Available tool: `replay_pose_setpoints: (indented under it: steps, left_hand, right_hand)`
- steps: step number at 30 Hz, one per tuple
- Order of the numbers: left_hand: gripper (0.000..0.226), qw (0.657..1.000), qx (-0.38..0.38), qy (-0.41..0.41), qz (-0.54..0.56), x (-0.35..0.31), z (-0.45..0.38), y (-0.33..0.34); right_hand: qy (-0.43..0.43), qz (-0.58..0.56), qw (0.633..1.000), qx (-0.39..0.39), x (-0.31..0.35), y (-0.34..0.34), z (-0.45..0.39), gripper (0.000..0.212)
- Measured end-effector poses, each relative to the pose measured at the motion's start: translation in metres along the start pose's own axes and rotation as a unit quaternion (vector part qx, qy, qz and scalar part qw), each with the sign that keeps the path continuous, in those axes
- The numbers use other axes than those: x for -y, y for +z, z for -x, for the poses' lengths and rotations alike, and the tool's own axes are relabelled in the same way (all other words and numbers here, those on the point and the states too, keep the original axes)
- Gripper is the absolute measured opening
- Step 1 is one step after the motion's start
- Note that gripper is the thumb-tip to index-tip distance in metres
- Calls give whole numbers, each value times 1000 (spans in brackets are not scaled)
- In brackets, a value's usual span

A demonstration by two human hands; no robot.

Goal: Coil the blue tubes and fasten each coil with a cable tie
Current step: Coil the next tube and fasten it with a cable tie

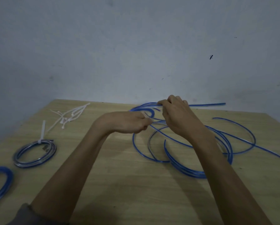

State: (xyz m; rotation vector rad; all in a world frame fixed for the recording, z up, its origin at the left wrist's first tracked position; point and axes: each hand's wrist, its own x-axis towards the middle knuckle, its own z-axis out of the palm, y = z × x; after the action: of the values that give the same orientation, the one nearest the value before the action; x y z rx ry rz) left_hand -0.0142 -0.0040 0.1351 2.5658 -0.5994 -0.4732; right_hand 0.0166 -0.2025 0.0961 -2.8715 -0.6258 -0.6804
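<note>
— Nearest us is the grey sleeve [30,215] on our left forearm, over the pale wooden table [128,184]. Past it, our left hand [128,122] is curled shut, pinching what looks like a thin strand at the loose blue plastic tubes [199,172]; whether that is tube or a tie we cannot tell.

— And our right hand [176,114]?

— Curled too, gripping a blue tube at the far side of that loose tangle, just above the left hand.

— What could go wrong?

— We judge the tubes springy: several open arcs lie crossed over each other, and one straight run reaches toward the table's right edge. If either grip slackens, the loops may spring apart, or a crossed strand may get caught into the wrong coil.

— Anything in the way?

— Left of the tangle, well apart, lies a finished grey-blue coil [34,154] fastened with a white cable tie [42,132]. Beyond that coil sits a scatter of spare white cable ties [69,116]. Nearer us than that coil, at the table's left edge, another blue coil [1,181] is partly cut off. The spare ties are out of easy reach while both hands are busy.
</note>
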Motion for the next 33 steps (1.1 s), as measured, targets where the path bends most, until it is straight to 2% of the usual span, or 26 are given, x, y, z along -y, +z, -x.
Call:
replay_pose_setpoints:
  steps: [2, 6, 10, 14, 17, 20, 22, 25, 27, 29, 33]
  left_hand:
    - [48, 997, -71, 6, -17, -2, -6, 5]
    - [45, 989, -149, 0, -17, 4, -20, 12]
    - [46, 957, -279, 27, 71, 14, -32, 13]
    - [45, 910, -358, 34, 208, 11, -37, 16]
    - [45, 856, -374, 49, 354, 9, -42, 19]
    - [44, 800, -352, 38, 485, 8, -49, 20]
    - [42, 739, -318, 37, 592, 6, -52, 18]
    - [43, 629, -280, 48, 724, 5, -52, 15]
    - [44, 566, -244, 52, 786, 5, -47, 12]
    - [45, 518, -206, 57, 828, 6, -44, 11]
    - [39, 462, -189, 67, 864, 5, -39, 6]
  right_hand:
    - [13, 7, 1000, -17, -1, -3, -1, 40]
    - [41, -37, 997, -58, 0, -6, 0, 40]
    - [38, -174, 980, -92, 11, -6, -2, 37]
    - [39, -265, 950, -158, 40, 7, -3, 34]
    - [40, -316, 928, -194, 62, 20, -1, 34]
    - [64, -343, 911, -221, 74, 30, 0, 31]
    - [88, -362, 896, -241, 77, 34, 1, 28]
    - [114, -406, 868, -262, 79, 37, 4, 19]
    - [127, -436, 851, -263, 84, 40, 7, 19]
    - [148, -469, 831, -261, 87, 43, 8, 22]
    - [176, -533, 798, -221, 86, 40, 5, 26]
